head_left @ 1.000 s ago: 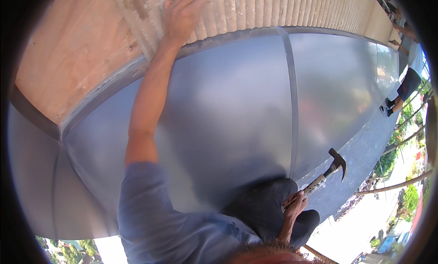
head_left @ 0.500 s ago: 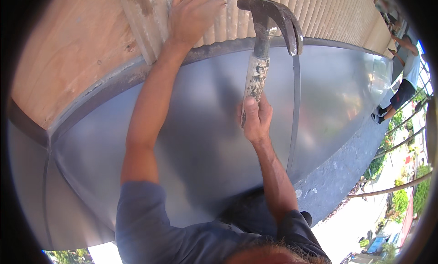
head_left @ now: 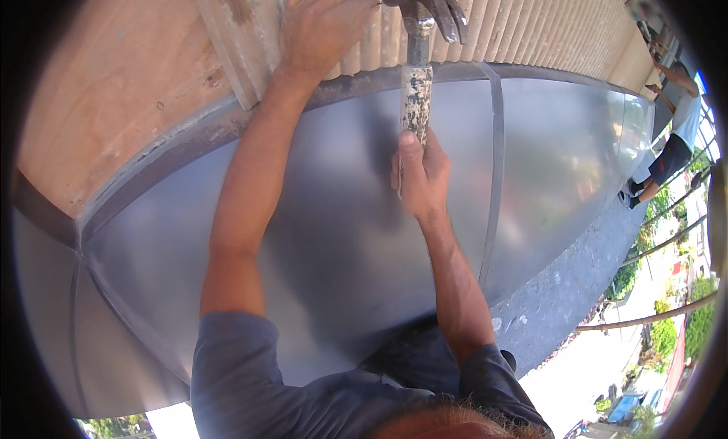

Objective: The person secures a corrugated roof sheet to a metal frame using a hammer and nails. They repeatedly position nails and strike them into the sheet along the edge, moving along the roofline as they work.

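Note:
My right hand [head_left: 423, 174] is wrapped round the handle of a claw hammer [head_left: 417, 83], whose grip is pale with worn dark patches. Its striking face is just right of my left hand [head_left: 320, 31], and the claw curves away to the right. My left hand rests against a beige ribbed panel [head_left: 523, 29], its fingers pinched together. From that pinch a thin dark nail [head_left: 376, 2] pokes out toward the hammer face. Whether hammer and nail touch, I cannot tell.
Below the ribbed panel runs a dark metal edge [head_left: 356, 83], then smooth grey metal sheeting [head_left: 341, 234] with a raised seam [head_left: 496, 166]. Plain plywood [head_left: 121, 98] is at the left. Another person [head_left: 679, 136] stands on the ledge [head_left: 561, 272] at far right, beside poles and a drop.
The hammer has swung up and left, so its head is now close to the nail at my left fingers. My left hand has stayed nearly in place.

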